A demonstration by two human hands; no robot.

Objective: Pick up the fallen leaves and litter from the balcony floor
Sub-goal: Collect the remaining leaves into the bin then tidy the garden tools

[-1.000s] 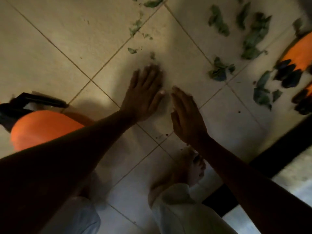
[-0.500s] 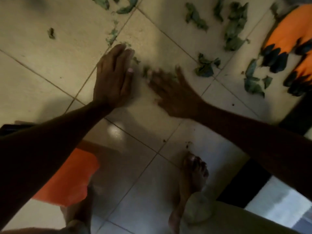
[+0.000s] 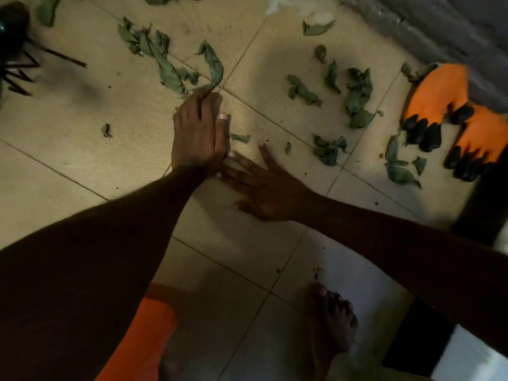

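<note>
Dry green leaves lie scattered over the beige tiled floor (image 3: 68, 149). My left hand (image 3: 199, 132) lies flat on the tiles with straight fingers, its fingertips touching a long curled leaf (image 3: 214, 66). My right hand (image 3: 265, 182) is spread flat on the floor just right of the left wrist, fingers pointing left. A small leaf scrap (image 3: 239, 137) sits between the two hands. More leaves form a clump (image 3: 154, 53) at the upper left, a cluster (image 3: 357, 97) at the upper right and a crumpled pile (image 3: 328, 151) right of my right hand.
A pair of orange gloves with black claw tips (image 3: 450, 116) lies at the right by a grey wall base (image 3: 428, 26). An orange object (image 3: 145, 339) sits under my left arm. My bare foot (image 3: 332, 317) stands at the bottom. A dark spiky object (image 3: 16, 64) is at far left.
The view has shifted up the floor. My left hand slid forward to the long curled leaf. My right hand swept left and nearer, now beside the left wrist.
</note>
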